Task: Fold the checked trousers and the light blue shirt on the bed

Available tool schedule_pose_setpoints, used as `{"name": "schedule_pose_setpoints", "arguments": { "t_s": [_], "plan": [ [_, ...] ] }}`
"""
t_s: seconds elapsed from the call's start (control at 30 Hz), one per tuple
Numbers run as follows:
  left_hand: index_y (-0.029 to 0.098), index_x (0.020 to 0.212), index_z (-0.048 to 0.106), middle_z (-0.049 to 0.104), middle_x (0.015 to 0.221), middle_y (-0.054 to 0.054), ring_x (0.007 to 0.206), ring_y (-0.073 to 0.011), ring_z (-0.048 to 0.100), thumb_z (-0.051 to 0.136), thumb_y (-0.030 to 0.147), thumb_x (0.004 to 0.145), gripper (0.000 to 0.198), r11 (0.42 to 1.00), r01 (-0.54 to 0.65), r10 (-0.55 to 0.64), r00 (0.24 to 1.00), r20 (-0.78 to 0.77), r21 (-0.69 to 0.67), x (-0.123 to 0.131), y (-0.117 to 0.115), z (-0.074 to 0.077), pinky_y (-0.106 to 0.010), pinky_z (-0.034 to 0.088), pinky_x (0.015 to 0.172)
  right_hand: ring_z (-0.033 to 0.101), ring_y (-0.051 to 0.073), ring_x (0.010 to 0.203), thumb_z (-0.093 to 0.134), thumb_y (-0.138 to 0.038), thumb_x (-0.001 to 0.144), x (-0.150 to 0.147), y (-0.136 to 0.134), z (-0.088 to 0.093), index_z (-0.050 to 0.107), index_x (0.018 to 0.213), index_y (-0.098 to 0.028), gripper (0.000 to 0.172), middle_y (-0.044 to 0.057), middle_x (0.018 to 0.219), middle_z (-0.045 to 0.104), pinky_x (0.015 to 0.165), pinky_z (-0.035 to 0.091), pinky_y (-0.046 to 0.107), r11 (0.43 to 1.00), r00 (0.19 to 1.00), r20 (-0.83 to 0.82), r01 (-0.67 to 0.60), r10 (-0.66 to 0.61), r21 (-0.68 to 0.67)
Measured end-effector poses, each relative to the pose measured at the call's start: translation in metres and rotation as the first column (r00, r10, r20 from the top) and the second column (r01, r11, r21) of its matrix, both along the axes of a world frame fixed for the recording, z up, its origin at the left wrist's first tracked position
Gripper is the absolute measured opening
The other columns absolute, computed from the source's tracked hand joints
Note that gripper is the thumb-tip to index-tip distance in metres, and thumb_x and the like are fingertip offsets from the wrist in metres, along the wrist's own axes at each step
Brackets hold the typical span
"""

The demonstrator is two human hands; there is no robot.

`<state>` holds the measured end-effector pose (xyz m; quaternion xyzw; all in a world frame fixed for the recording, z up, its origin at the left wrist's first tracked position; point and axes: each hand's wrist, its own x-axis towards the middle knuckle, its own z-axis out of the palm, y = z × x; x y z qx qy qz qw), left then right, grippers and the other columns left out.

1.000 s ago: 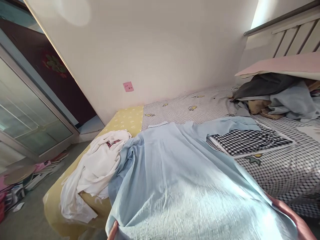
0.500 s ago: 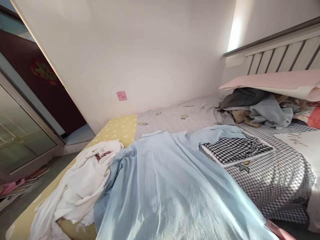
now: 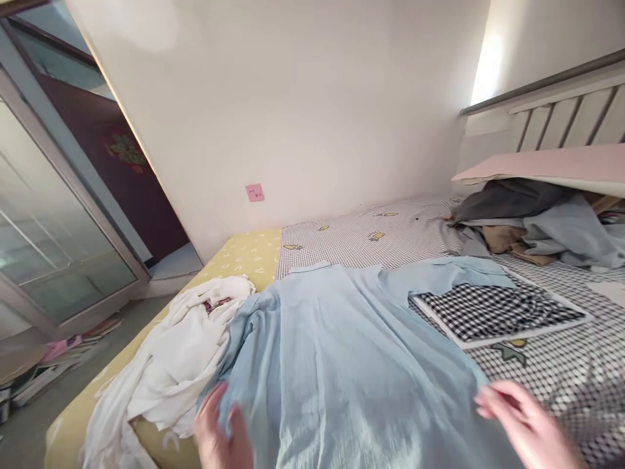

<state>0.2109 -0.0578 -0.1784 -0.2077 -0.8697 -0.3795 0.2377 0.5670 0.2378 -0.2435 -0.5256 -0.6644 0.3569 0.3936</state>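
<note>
A light blue shirt (image 3: 351, 365) lies spread out, collar toward the wall, its right sleeve stretched out over a black-and-white checked cloth (image 3: 493, 312). Over the shirt's lower left side is my left hand (image 3: 222, 430), thumb and fingers apart, slightly blurred. My right hand (image 3: 527, 417) is at the shirt's right edge, fingertips pinched together on the fabric there. Beside the shirt's left side a crumpled white garment (image 3: 180, 352) lies on the yellow bedding.
The bed has yellow bedding (image 3: 249, 254) at left and a checked sheet (image 3: 351, 238) with pineapple prints. Piled clothes (image 3: 512, 202) lie under a pink board (image 3: 547, 163) by the headboard (image 3: 571, 120). A pink note (image 3: 254, 193) is on the wall; a glass door (image 3: 73, 260) stands left.
The view has shifted left, so things appear farther right. My left hand has come into view over the shirt. My right hand, barely visible before at the lower right, now shows more fully.
</note>
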Motion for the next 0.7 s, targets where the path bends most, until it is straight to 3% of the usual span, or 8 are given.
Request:
{"name": "schedule_pose_setpoints", "arguments": {
  "t_s": [0.07, 0.13, 0.2, 0.3, 0.4, 0.5, 0.6, 0.7],
  "plan": [
    [0.017, 0.153, 0.042, 0.052, 0.153, -0.016, 0.141, -0.0269, 0.05, 0.031, 0.044, 0.101, 0.059, 0.983, 0.184, -0.184, 0.983, -0.025, -0.01, -0.002, 0.051, 0.016, -0.046, 0.046, 0.116, 0.071, 0.027, 0.073, 0.055, -0.075, 0.08, -0.055, -0.015, 0.03, 0.06, 0.078, -0.03, 0.046, 0.009, 0.075, 0.071, 0.068, 0.057, 0.038, 0.957, 0.957, -0.056, -0.282, 0.286, 0.064],
    [0.021, 0.153, 0.043, 0.046, 0.16, -0.013, 0.151, -0.024, 0.038, 0.024, 0.041, 0.104, 0.057, 0.957, 0.257, -0.261, 0.965, -0.007, -0.135, -0.01, 0.1, 0.023, -0.049, 0.033, 0.125, 0.065, 0.022, 0.071, 0.052, -0.06, 0.091, -0.104, -0.035, 0.058, 0.058, 0.076, -0.027, 0.037, 0.004, 0.072, 0.066, 0.061, 0.05, 0.03, 0.869, 0.874, -0.03, -0.477, 0.484, 0.131],
    [0.023, 0.153, 0.046, 0.046, 0.161, -0.011, 0.154, -0.0257, 0.033, 0.023, 0.037, 0.104, 0.056, 0.874, 0.294, -0.278, 0.956, 0.097, -0.387, -0.022, 0.131, 0.013, -0.058, 0.026, 0.126, 0.065, 0.019, 0.078, 0.049, -0.044, 0.095, -0.14, -0.049, 0.078, 0.058, 0.079, -0.026, 0.025, 0.002, 0.078, 0.067, 0.063, 0.047, 0.027, 0.764, 0.773, -0.012, -0.625, 0.635, 0.162],
    [0.028, 0.155, 0.042, 0.04, 0.165, -0.008, 0.154, -0.0301, 0.032, 0.03, 0.035, 0.103, 0.055, 0.646, 0.291, -0.239, 0.955, 0.176, -0.705, -0.038, 0.14, -0.023, -0.066, 0.027, 0.122, 0.067, 0.018, 0.088, 0.049, -0.031, 0.093, -0.168, -0.047, 0.087, 0.064, 0.093, -0.026, 0.016, 0.003, 0.098, 0.071, 0.063, 0.045, 0.025, 0.68, 0.694, 0.029, -0.712, 0.719, 0.178],
    [0.032, 0.159, 0.03, 0.029, 0.169, -0.004, 0.157, -0.0292, 0.026, 0.027, 0.038, 0.103, 0.056, 0.55, 0.148, -0.214, 0.976, 0.032, -0.822, -0.045, 0.13, -0.054, -0.063, 0.025, 0.123, 0.067, 0.017, 0.082, 0.05, -0.033, 0.091, -0.174, -0.011, 0.082, 0.066, 0.1, -0.025, 0.02, 0.002, 0.097, 0.071, 0.067, 0.047, 0.027, 0.755, 0.762, 0.001, -0.641, 0.647, 0.136],
    [0.032, 0.158, 0.027, 0.027, 0.169, -0.002, 0.157, -0.0277, 0.026, 0.022, 0.037, 0.103, 0.056, 0.512, 0.055, -0.208, 0.976, -0.061, -0.857, -0.047, 0.126, -0.064, -0.06, 0.025, 0.123, 0.065, 0.014, 0.065, 0.051, -0.03, 0.089, -0.172, 0.051, 0.08, 0.065, 0.097, -0.023, 0.018, -0.002, 0.083, 0.068, 0.068, 0.049, 0.027, 0.898, 0.897, -0.05, -0.44, 0.438, -0.025],
    [0.031, 0.158, 0.029, 0.027, 0.169, -0.002, 0.156, -0.0276, 0.028, 0.022, 0.037, 0.102, 0.057, 0.528, 0.046, -0.214, 0.974, -0.08, -0.848, -0.051, 0.127, -0.066, -0.06, 0.027, 0.122, 0.062, 0.01, 0.055, 0.051, -0.021, 0.087, -0.173, 0.12, 0.088, 0.063, 0.098, -0.022, 0.017, -0.003, 0.081, 0.066, 0.063, 0.047, 0.024, 0.963, 0.97, -0.011, -0.242, 0.242, -0.119],
    [0.032, 0.157, 0.034, 0.031, 0.168, -0.002, 0.154, -0.0272, 0.033, 0.025, 0.04, 0.101, 0.057, 0.563, 0.109, -0.235, 0.971, -0.033, -0.82, -0.058, 0.126, -0.069, -0.06, 0.029, 0.121, 0.061, 0.009, 0.053, 0.048, -0.018, 0.091, -0.183, 0.18, 0.1, 0.059, 0.114, -0.021, 0.026, 0.0, 0.087, 0.069, 0.053, 0.043, 0.022, 0.976, 0.99, 0.011, -0.139, 0.143, -0.168]
  ]
}}
